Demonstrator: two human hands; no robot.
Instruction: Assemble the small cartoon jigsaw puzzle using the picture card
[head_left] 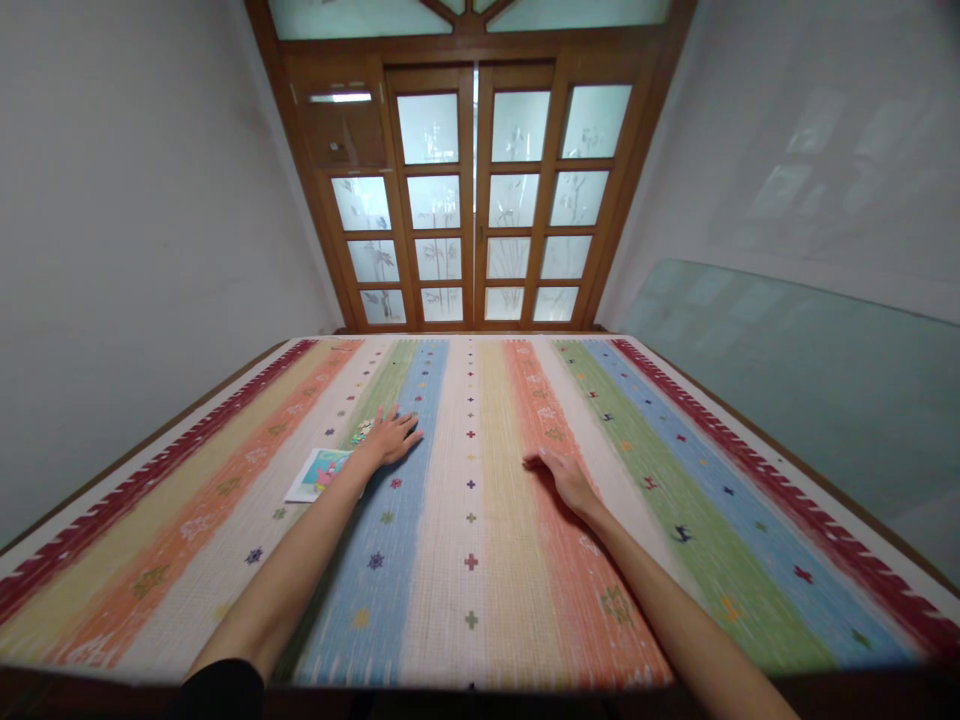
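Note:
My left hand (393, 438) lies palm down on the striped tablecloth (442, 560), fingers spread over the green and blue stripes. Partly under its wrist side is a small colourful patterned item (361, 432), whose kind I cannot make out. Just left of my forearm lies a white-edged picture card (321, 474) with a pink cartoon figure on turquoise; the forearm hides its right part. On the orange stripe rests my right hand (564, 478), turned on its side with fingers loosely extended leftward and nothing visible in them.
The tablecloth spreads over a wide table with a brown edge (679, 372). Beyond it stand wooden doors (469, 240) with frosted panes. A pale green glass-like panel (795, 390) leans along the right wall, and a plain wall (135, 200) flanks the left.

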